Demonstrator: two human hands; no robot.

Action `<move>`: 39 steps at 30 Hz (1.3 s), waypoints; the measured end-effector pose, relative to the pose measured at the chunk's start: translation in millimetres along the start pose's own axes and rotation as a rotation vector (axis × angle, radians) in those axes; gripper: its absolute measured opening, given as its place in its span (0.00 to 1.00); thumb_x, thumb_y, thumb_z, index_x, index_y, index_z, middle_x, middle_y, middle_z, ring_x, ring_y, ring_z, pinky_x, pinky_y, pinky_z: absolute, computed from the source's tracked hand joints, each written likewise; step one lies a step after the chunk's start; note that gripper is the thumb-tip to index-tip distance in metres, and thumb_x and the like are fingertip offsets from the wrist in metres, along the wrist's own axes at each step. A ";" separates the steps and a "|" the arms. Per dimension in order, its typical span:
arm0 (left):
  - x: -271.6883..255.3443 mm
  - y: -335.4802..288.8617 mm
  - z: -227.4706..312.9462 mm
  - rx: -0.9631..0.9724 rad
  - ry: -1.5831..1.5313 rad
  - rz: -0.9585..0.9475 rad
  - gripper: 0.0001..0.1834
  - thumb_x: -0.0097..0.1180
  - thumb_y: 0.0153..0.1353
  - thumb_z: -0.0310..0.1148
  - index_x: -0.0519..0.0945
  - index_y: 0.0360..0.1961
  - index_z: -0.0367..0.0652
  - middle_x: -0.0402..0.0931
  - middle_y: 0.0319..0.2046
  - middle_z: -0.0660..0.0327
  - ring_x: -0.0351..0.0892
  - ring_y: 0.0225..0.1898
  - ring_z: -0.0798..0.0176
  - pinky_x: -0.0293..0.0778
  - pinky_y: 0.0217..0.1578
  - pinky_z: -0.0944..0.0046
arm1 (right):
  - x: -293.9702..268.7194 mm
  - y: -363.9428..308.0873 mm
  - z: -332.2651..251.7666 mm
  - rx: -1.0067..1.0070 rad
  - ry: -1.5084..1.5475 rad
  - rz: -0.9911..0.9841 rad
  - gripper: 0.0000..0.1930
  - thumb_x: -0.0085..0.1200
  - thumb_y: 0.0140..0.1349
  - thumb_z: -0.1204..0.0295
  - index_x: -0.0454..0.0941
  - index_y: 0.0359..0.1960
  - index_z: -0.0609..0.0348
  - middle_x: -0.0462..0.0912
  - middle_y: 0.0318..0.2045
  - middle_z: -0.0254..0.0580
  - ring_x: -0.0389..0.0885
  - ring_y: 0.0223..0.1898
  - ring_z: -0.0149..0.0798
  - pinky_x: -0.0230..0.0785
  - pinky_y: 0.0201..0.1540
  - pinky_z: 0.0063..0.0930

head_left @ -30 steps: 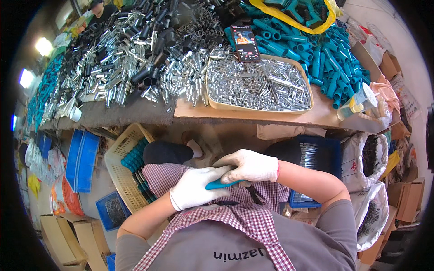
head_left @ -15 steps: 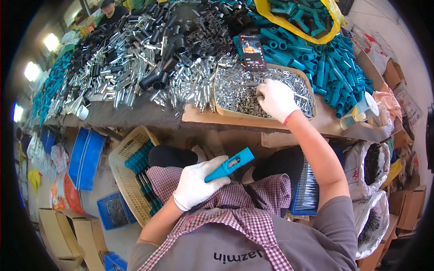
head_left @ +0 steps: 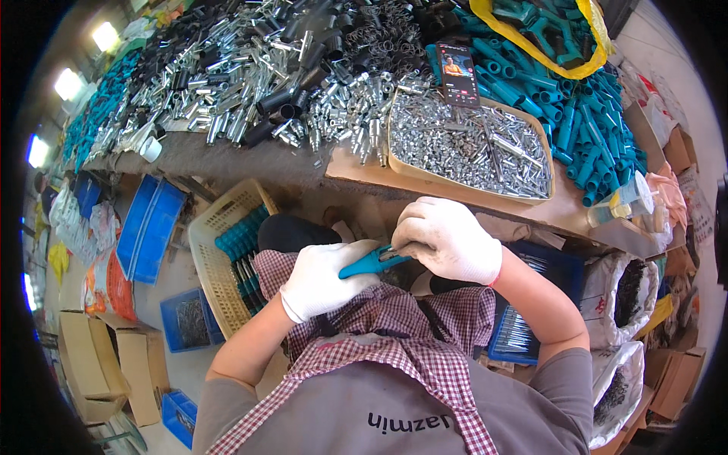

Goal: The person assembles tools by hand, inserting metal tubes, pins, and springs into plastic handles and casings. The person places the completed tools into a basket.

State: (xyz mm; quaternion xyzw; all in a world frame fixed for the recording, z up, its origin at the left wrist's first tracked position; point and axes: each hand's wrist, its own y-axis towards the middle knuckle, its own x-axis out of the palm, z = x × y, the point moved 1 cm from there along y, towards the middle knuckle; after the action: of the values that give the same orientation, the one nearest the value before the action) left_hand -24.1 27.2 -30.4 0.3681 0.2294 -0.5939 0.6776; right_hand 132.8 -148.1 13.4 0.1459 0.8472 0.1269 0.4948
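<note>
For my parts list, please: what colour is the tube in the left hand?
Teal; the tube shows best in the head view.

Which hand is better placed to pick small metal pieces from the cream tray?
Right, probably: the right hand is nearer the cream tray and only at one end of the teal tube, whose body the left hand grips.

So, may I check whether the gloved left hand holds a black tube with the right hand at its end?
The head view shows the tube is teal, not black; the left hand holds it, with the right hand at its end.
</note>
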 end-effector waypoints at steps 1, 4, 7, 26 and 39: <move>-0.6 -0.2 -1.1 0.007 0.010 -0.008 0.25 0.67 0.52 0.44 0.82 0.51 0.47 0.83 0.31 0.53 0.85 0.33 0.49 0.80 0.35 0.56 | 1.3 0.9 0.8 -0.004 0.031 -0.019 0.06 0.64 0.49 0.72 0.80 0.30 0.52 0.79 0.30 0.36 0.80 0.39 0.45 0.73 0.45 0.38; -3.0 2.6 -0.4 0.017 0.021 -0.023 0.24 0.67 0.53 0.45 0.82 0.50 0.48 0.83 0.31 0.53 0.85 0.33 0.50 0.80 0.35 0.56 | 6.2 2.6 -0.1 -0.055 0.039 -0.012 0.06 0.64 0.49 0.72 0.80 0.29 0.51 0.79 0.30 0.35 0.79 0.39 0.44 0.72 0.45 0.37; -3.5 4.4 0.0 0.017 0.025 -0.031 0.23 0.66 0.53 0.45 0.82 0.49 0.48 0.83 0.31 0.54 0.85 0.33 0.50 0.80 0.35 0.56 | 14.4 3.5 0.3 -0.107 0.002 -0.018 0.07 0.65 0.49 0.71 0.79 0.29 0.51 0.78 0.30 0.35 0.78 0.39 0.43 0.71 0.44 0.37; -13.1 13.6 16.3 0.052 0.122 -0.115 0.22 0.67 0.52 0.42 0.83 0.46 0.43 0.83 0.31 0.53 0.85 0.35 0.50 0.79 0.35 0.56 | -20.4 -0.1 -11.4 0.320 0.125 -0.128 0.05 0.59 0.53 0.73 0.80 0.30 0.61 0.83 0.27 0.51 0.83 0.34 0.55 0.75 0.39 0.43; -5.4 12.7 1.2 0.000 0.074 -0.226 0.21 0.65 0.53 0.44 0.82 0.46 0.46 0.82 0.31 0.52 0.84 0.35 0.47 0.79 0.37 0.55 | 10.3 -30.8 -0.5 0.309 0.189 0.096 0.08 0.65 0.49 0.76 0.79 0.30 0.57 0.81 0.30 0.44 0.81 0.36 0.50 0.74 0.40 0.41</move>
State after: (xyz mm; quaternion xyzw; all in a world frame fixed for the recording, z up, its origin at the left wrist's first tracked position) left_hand -12.9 30.0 -22.7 0.3615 0.2942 -0.6525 0.5975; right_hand 123.7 -172.8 -5.7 0.2480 0.8913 0.0320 0.3782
